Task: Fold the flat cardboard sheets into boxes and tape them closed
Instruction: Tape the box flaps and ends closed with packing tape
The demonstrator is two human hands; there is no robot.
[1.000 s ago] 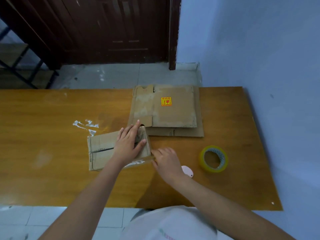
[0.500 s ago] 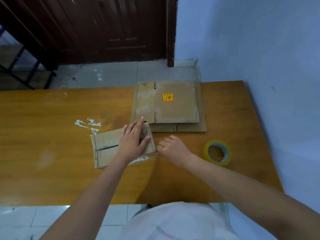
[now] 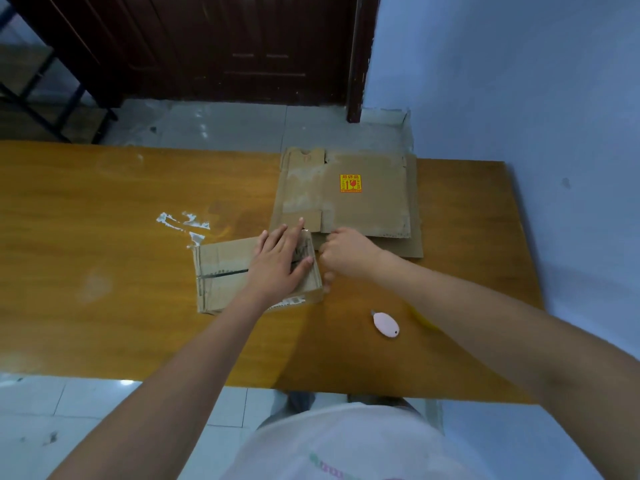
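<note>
A small folded cardboard box (image 3: 225,271) with clear tape along its seam lies on the wooden table (image 3: 104,306). My left hand (image 3: 280,261) rests flat on the box's right half, fingers straight and spread. My right hand (image 3: 346,254) sits against the box's right end with its fingers curled and the thumb pointing down along that side; nothing shows inside the hand. A stack of flat cardboard sheets (image 3: 367,209) with a yellow and red sticker lies just beyond both hands. Only a yellow sliver of the tape roll (image 3: 420,317) shows behind my right forearm.
A small pink cutter (image 3: 386,324) lies on the table near my right forearm. White tape scraps (image 3: 183,223) stick to the tabletop left of the box. A blue wall (image 3: 554,133) runs along the table's right edge, and a dark door stands beyond.
My right hand has slid from the box's near right corner up along its right end toward the flat sheets. The left hand stays flat on the box. My forearm now covers the tape roll.
</note>
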